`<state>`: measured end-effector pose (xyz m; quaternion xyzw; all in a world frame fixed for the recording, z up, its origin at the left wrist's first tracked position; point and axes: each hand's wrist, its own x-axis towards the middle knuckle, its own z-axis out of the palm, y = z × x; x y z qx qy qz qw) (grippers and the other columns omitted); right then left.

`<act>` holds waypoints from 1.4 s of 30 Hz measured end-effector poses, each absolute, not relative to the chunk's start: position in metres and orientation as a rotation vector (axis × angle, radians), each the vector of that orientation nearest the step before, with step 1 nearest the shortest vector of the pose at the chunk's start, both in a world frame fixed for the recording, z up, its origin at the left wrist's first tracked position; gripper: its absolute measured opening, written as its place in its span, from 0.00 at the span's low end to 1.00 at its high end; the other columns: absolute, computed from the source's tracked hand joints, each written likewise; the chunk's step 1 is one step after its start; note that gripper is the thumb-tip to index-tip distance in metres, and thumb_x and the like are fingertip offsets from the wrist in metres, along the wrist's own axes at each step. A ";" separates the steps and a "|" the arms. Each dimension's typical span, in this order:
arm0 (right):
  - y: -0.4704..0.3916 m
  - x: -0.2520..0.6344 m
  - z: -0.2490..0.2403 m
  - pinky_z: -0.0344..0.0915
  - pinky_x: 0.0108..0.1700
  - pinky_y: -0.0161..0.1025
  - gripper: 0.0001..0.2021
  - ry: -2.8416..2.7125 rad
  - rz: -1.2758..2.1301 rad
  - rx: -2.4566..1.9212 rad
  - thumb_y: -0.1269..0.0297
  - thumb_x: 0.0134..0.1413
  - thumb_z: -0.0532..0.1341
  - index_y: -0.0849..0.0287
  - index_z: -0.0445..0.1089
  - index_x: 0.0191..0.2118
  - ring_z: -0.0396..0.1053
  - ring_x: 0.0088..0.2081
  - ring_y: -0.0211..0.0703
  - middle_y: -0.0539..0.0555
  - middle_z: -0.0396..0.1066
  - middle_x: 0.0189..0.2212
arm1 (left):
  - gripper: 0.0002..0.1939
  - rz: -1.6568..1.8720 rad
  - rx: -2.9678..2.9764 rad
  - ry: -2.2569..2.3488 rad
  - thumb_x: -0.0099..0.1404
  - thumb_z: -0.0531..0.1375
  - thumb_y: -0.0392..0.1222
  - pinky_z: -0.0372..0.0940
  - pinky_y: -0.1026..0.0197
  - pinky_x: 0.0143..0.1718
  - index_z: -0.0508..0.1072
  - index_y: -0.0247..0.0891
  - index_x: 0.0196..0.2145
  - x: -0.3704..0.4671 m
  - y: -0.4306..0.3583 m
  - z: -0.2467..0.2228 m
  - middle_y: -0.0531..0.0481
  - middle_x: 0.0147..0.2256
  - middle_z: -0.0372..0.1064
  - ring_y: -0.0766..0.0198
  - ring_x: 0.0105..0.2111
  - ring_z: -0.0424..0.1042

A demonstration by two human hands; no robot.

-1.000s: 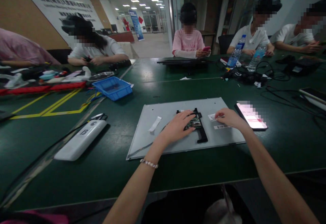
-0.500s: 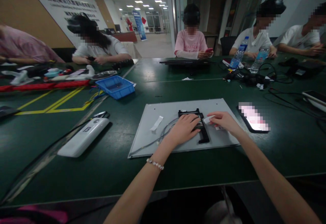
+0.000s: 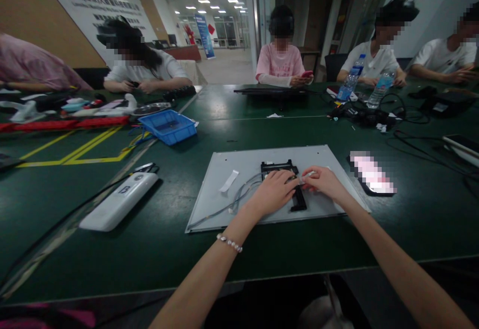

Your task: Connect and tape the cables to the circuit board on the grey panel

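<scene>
green table (image 3: 307,254) carries a pale panel (image 3: 243,162), with a black bracket (image 3: 299,200) around its middle. the left hand (image 3: 275,190) lies over the bracket; whether it grips, i cannot tell. just beside, the right hand (image 3: 321,181) pinches a white slip (image 3: 302,181). a phone (image 3: 374,179) lies near the panel.

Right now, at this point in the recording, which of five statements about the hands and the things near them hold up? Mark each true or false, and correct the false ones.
1. The left hand lies over the black frame. True.
2. The phone lies to the right of the panel. True.
3. The right hand is touching the phone. False: the right hand is close beside the left hand, over the panel.
4. The blue bin stands beyond the panel, to its left. True.
5. The white device lies on the panel. False: the white device lies apart from it, to the left.
</scene>
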<state>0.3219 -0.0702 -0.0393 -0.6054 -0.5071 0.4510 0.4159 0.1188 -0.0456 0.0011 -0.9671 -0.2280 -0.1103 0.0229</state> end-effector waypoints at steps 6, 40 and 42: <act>-0.072 0.319 -0.035 0.67 0.27 0.35 0.06 -1.494 0.923 -1.550 0.64 0.48 0.60 0.58 0.70 0.34 0.73 0.26 0.42 0.51 0.74 0.24 | 0.15 -0.353 -3.039 -0.724 0.68 0.48 0.39 0.53 0.52 0.55 0.64 0.42 0.51 0.121 -0.045 0.000 0.46 0.53 0.59 0.57 0.55 0.57; -0.080 0.320 -0.020 0.64 0.36 0.36 0.07 -1.720 0.524 -1.390 0.66 0.51 0.57 0.57 0.72 0.33 0.69 0.32 0.39 0.52 0.72 0.34 | 0.22 -0.439 -3.080 -1.466 0.56 0.53 0.37 0.64 0.58 0.41 0.66 0.39 0.51 0.000 0.027 0.015 0.44 0.49 0.62 0.63 0.34 0.68; -0.081 0.319 -0.019 0.64 0.36 0.37 0.07 -1.723 0.522 -1.392 0.66 0.51 0.57 0.57 0.72 0.33 0.69 0.32 0.39 0.52 0.72 0.33 | 0.23 -0.435 -3.143 -1.448 0.56 0.53 0.37 0.64 0.59 0.40 0.67 0.39 0.50 -0.009 0.030 0.009 0.44 0.48 0.63 0.64 0.34 0.68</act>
